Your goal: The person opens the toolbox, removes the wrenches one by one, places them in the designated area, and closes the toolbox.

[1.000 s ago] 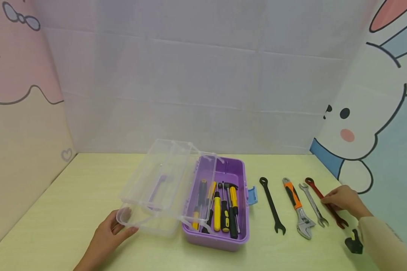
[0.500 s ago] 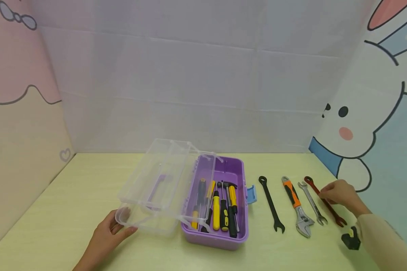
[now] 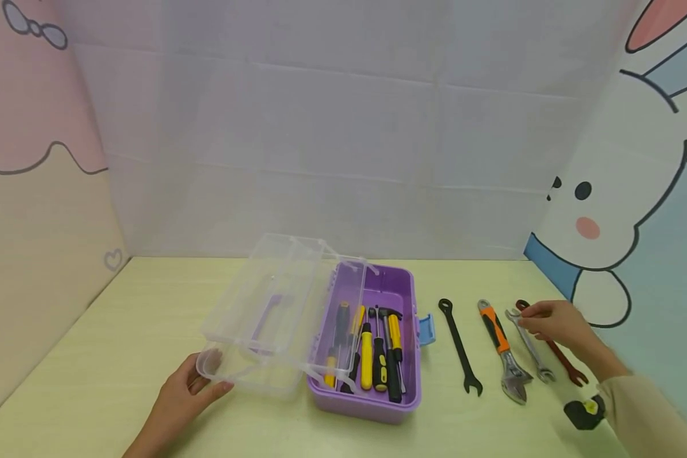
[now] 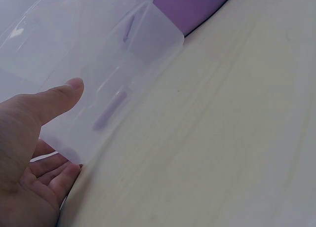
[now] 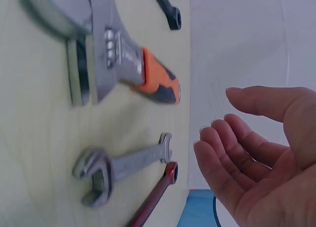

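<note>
A purple toolbox [image 3: 378, 407] stands open with screwdrivers and a hammer [image 3: 378, 350] inside. Its clear lid [image 3: 269, 312] leans back to the left. My left hand [image 3: 206, 385] pinches the lid's near corner, the thumb [image 4: 59, 96] on top and the fingers beneath the lid [image 4: 98, 54]. To the right of the box lie a black wrench [image 3: 460, 348], an orange-handled adjustable wrench [image 3: 504, 353], a silver wrench [image 3: 535, 359] and a red wrench [image 3: 563, 364]. My right hand [image 3: 529, 318] hovers over the silver wrench's far end, its fingers [image 5: 222, 153] relaxed and holding nothing.
A small black and yellow object [image 3: 584, 410] sits at the table's near right, beside my right sleeve. Panels close the table in at the back and on both sides. The right wrist view shows the adjustable wrench [image 5: 113, 54] and silver wrench [image 5: 123, 165] flat on the table.
My right hand has left the red wrench's shaft and shifted left and farther back, over the silver wrench's end. The left hand still holds the lid's corner.
</note>
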`<state>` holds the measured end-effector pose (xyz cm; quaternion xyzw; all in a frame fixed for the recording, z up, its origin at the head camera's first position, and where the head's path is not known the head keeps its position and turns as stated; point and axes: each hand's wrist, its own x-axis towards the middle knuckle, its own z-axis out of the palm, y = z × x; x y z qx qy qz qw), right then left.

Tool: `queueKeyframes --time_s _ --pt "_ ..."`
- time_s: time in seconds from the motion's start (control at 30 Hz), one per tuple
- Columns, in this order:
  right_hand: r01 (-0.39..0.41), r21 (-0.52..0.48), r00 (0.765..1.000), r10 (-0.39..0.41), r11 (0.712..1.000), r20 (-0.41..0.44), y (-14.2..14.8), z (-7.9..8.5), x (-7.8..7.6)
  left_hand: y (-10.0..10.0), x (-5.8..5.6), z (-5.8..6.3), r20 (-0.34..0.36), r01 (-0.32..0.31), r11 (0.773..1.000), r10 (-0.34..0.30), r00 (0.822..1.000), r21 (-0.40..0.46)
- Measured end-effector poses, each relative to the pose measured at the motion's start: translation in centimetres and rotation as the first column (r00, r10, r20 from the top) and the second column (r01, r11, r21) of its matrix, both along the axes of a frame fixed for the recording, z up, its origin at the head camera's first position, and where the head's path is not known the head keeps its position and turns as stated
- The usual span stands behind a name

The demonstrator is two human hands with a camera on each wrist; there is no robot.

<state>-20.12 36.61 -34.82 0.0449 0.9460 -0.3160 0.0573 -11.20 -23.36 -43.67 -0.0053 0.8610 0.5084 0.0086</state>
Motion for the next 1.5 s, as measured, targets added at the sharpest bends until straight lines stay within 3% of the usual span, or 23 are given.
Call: queueKeyframes --time_s 0.17,0.37,0.47,0.57,0.7,0.93,1.13,1.33,1.5 --pt "-0.034 -0.138 0.999 0.032 0.99 -0.015 -2.6 -0.4 0.9 0.0 0.0 0.1 -0.009 -0.002 1.0 0.002 1.0 -0.001" --pt "-0.05 -0.328 0.998 0.061 0.943 0.021 -5.0 -1.0 1.6 0.1 0.1 0.1 -0.007 -0.003 1.0 0.003 1.0 0.003" --pt "-0.068 -0.443 0.996 0.088 0.894 0.026 -6.1 -1.5 1.9 0.1 0.1 0.1 -0.008 -0.002 1.0 0.002 1.0 0.01" --pt "-0.062 -0.559 0.993 0.108 0.827 0.049 -7.4 -2.1 2.3 0.1 0.1 0.1 -0.011 -0.002 1.0 0.003 1.0 0.011" --pt "-0.038 -0.659 0.988 0.125 0.751 0.086 -9.3 -3.0 2.4 0.1 0.2 0.1 -0.013 -0.008 1.0 0.008 1.0 0.004" --pt "-0.019 -0.743 0.98 0.158 0.669 0.118 -11.8 -3.8 2.2 0.1 0.1 0.2 -0.009 -0.006 1.0 0.006 1.0 -0.005" --pt "-0.038 -0.821 0.968 0.226 0.57 0.112 -12.7 -4.6 1.8 0.1 0.1 0.2 -0.018 -0.001 1.0 0.0 1.0 -0.004" --pt "0.0 -0.891 0.956 0.26 0.454 0.132 -13.2 -5.1 1.7 0.1 -0.1 0.0 -0.003 0.0 1.0 0.0 1.0 0.009" --pt "-0.006 -0.904 0.948 0.291 0.426 0.131 -13.7 -5.3 1.7 -0.2 -0.1 0.0 0.052 0.007 1.0 -0.008 0.999 0.007"
